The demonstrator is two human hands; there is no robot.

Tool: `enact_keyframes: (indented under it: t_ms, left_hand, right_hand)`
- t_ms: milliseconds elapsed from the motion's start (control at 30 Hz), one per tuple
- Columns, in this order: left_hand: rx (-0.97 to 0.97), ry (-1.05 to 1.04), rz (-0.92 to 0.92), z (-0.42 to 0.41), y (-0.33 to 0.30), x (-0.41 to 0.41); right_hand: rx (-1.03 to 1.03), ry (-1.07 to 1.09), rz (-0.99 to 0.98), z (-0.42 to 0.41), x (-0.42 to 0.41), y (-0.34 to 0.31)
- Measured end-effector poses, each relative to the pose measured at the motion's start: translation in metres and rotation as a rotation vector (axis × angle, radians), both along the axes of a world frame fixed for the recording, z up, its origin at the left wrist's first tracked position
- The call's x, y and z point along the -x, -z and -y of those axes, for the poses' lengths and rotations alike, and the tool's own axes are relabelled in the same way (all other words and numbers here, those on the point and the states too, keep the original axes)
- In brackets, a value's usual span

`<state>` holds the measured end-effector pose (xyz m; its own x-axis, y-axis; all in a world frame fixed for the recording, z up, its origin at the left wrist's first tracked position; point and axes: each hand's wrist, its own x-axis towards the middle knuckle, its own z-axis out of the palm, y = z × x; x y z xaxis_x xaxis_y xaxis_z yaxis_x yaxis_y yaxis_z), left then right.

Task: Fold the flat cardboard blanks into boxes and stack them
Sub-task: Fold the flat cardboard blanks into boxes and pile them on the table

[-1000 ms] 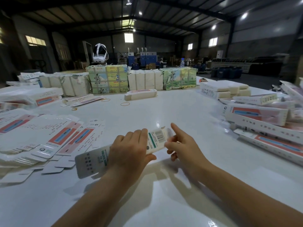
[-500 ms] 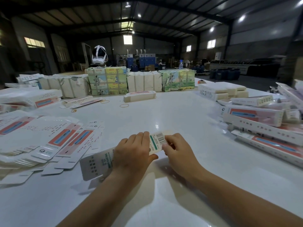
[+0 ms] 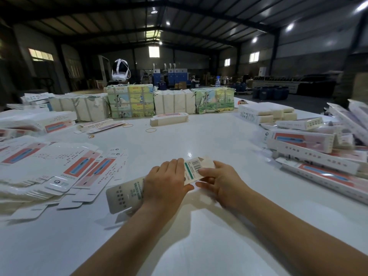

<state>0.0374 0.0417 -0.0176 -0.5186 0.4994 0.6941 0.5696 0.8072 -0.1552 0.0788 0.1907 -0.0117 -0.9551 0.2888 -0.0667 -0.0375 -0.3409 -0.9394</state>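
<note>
Cardboard box (image 3: 137, 193), half formed, lies low over the white surface (image 3: 209, 140) between my hands. My left hand (image 3: 166, 183) curls over its middle, grip grasping it. My right hand (image 3: 223, 181) pinches the barcode end. Flat blanks (image 3: 59, 168) fan out at my left; finished boxes (image 3: 310, 148) pile at my right.

A dark hall is stretching out behind a white table (image 3: 199, 140). Steel rafters (image 3: 179, 28) are spanning the roof (image 3: 99, 20), where lamps (image 3: 289, 27) are glowing. Small windows (image 3: 154, 51) are letting in daylight along the far wall (image 3: 199, 58) and both sides. Blue machines (image 3: 171, 73) are standing at the back, and dark barrels (image 3: 270, 92) are sitting on the floor (image 3: 298, 102) to the right.
</note>
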Motion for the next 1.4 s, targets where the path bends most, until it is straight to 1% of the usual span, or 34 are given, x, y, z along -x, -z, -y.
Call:
enact_keyframes:
  t_ms: [33,67,133,200,233,267,300,367,433,500,600,633,700,767,867,1067,1133,1300,1400]
  left_hand:
    - [0.000,-0.004,0.001,0.000,0.000,0.000]
    - [0.002,-0.010,0.002,0.000,-0.001,-0.001]
    - [0.009,-0.026,0.003,-0.001,-0.002,-0.001]
    - [0.026,-0.046,-0.002,-0.001,-0.002,-0.001]
    - [0.038,-0.054,-0.010,-0.002,-0.002,-0.001]
    - [0.046,-0.059,-0.017,-0.002,-0.001,-0.001]
    - [0.048,-0.061,-0.023,-0.001,-0.001,-0.001]
    - [0.037,-0.058,-0.025,0.000,-0.001,0.000]
    - [0.021,-0.052,-0.022,0.001,-0.001,0.000]
    - [0.009,-0.049,-0.019,0.002,-0.001,-0.001]
    - [-0.007,-0.040,-0.020,0.003,-0.002,-0.001]
    - [-0.009,-0.036,-0.022,0.002,-0.002,0.000]
    - [-0.010,-0.027,-0.023,0.001,-0.002,0.000]
    - [-0.007,-0.015,-0.030,-0.001,-0.001,0.000]
    - [-0.016,0.004,-0.044,-0.003,-0.001,-0.001]
    - [-0.033,0.023,-0.055,0.000,-0.002,-0.001]
    - [-0.030,0.030,-0.070,0.001,-0.002,-0.001]
    - [-0.031,0.039,-0.087,0.001,-0.001,0.000]
    - [-0.018,0.043,-0.086,0.000,0.000,-0.001]
  right_hand:
    - [-0.124,0.053,-0.043,0.002,-0.001,0.001]
    - [-0.298,0.120,-0.089,0.005,-0.003,0.003]
    - [-0.739,0.246,-0.140,0.012,-0.007,0.006]
    - [-1.149,0.273,-0.164,0.018,-0.008,0.009]
    - [-1.272,0.270,-0.187,0.020,-0.008,0.011]
    - [-1.327,0.270,-0.212,0.021,-0.008,0.012]
    - [-1.331,0.281,-0.239,0.022,-0.008,0.013]
    - [-1.243,0.307,-0.287,0.023,-0.010,0.011]
    - [-1.106,0.294,-0.288,0.024,-0.012,0.008]
    - [-0.865,0.258,-0.259,0.023,-0.011,0.006]
    - [-0.385,0.162,-0.166,0.015,-0.006,-0.001]
    - [-0.260,0.127,-0.140,0.013,-0.005,-0.002]
    - [-0.119,0.092,-0.107,0.009,-0.003,-0.003]
    - [-0.092,0.106,-0.095,0.007,-0.001,-0.001]
    - [-0.126,0.166,-0.094,0.006,0.000,0.000]
    - [-0.142,0.205,-0.105,0.007,-0.006,-0.004]
    - [-0.146,0.195,-0.099,0.006,-0.007,-0.005]
    - [-0.075,0.167,-0.064,0.002,-0.008,-0.007]
    - [-0.100,0.172,-0.065,0.001,-0.007,-0.005]
